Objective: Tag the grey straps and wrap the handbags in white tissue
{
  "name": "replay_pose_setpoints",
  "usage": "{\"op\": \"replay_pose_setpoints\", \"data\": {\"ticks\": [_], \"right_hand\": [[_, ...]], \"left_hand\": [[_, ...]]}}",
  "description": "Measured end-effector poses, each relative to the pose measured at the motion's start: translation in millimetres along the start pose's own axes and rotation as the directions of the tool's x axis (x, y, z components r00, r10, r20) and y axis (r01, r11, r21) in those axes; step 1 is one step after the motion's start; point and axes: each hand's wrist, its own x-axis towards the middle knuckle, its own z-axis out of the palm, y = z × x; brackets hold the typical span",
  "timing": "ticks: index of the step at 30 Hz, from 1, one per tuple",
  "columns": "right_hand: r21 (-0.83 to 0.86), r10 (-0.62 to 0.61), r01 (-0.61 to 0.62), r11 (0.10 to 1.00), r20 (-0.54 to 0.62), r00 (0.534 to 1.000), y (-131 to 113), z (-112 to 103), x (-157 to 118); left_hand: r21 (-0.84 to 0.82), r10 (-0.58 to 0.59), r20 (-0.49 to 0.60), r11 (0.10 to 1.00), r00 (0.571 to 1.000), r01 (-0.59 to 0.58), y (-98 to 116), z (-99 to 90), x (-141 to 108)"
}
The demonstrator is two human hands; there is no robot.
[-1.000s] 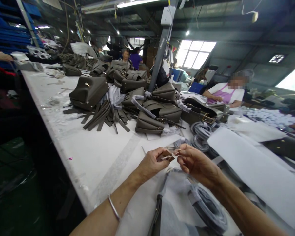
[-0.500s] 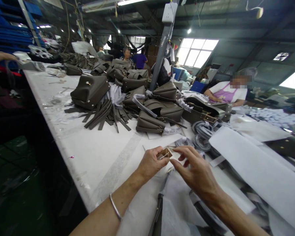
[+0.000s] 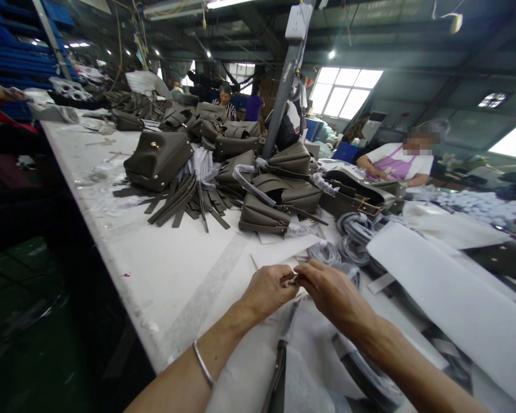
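Both hands meet over the near part of the white table (image 3: 198, 264). My left hand (image 3: 264, 291) is closed, pinching a small brown tag (image 3: 291, 281) with a pale string. The tag is mostly hidden by the fingers. Bent over the same piece, my right hand (image 3: 335, 293) has its fingers pressed together at the tag's right end; its fingertips are partly hidden. Just below the hands, a dark leather strap (image 3: 279, 361) lies beside translucent wrapping (image 3: 309, 355).
Grey-brown handbags (image 3: 159, 160) are heaped across the middle with loose leather strips (image 3: 176, 201). Plastic-wrapped coiled straps (image 3: 356, 228) and white foam sheets (image 3: 447, 292) lie to the right. A metal post (image 3: 284, 97) rises behind. A co-worker in a purple apron (image 3: 398, 163) sits at right.
My right hand has moved left and closed its fingers against the tag, which now shows less. The co-worker's hand at far left has shifted.
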Motion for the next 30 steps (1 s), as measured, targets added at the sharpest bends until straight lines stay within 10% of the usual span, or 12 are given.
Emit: {"op": "replay_pose_setpoints", "data": {"ticks": [5,9,13,20,26,30], "right_hand": [[0.228,0.213,-0.207,0.952,-0.002,0.977,12.4,-16.9,-7.1],[0.638,0.392,-0.441,0.631,0.228,0.891,11.6,-31.8,-18.9],[0.794,0.414,-0.348,0.499,0.134,0.9,4.5,-42.4,-28.9],[0.987,0.585,-0.121,0.104,0.038,0.81,7.4,-82.7,-41.7],[0.463,0.484,-0.613,0.64,0.377,0.79,7.4,-51.0,-52.6],[0.283,0.403,-0.615,0.736,0.546,0.734,-6.6,-4.9,-47.9]], "left_hand": [[-0.112,-0.047,0.07,0.992,0.996,0.055,-2.0,-4.8,0.8],[-0.227,-0.098,0.164,0.965,0.982,0.134,-2.6,-5.7,1.4],[-0.383,-0.096,0.233,0.906,0.968,0.182,-0.9,-11.4,4.2],[-0.037,-0.344,0.252,0.931,0.905,0.364,-14.2,-7.9,1.6],[-0.006,-0.408,0.429,0.891,0.806,0.454,-10.2,5.3,-3.6],[-0.064,-0.403,0.485,0.869,0.776,0.491,-3.7,7.4,-4.4]]}}
